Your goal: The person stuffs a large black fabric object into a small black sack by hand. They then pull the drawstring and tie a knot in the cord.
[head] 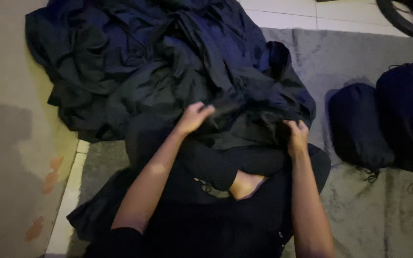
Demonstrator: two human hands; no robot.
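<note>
On the grey pile rug (359,210) where you sit cross-legged, your left hand (193,117) is closed on a fold of the large dark navy fabric sheet (168,62), and your right hand (296,135) is clenched on its near hem just above your knee. The sheet lies heaped in front of you, its bulk spreading up and left onto the pale tiled floor (307,12). Recommendation: keep both grips on the same edge, draw it taut between your hands, and shake out the creases before you take any fold; the cloth is dark and bunched, so trace the hem by touch. Your bare foot (245,185) sits directly beneath the working edge and may trap the cloth. Room is open to your left on the beige mat (5,143). To your right, two dark rounded fabric bundles (388,119) with loose drawstrings stand near the sheet's right edge; keep the cloth from dragging over them.
</note>
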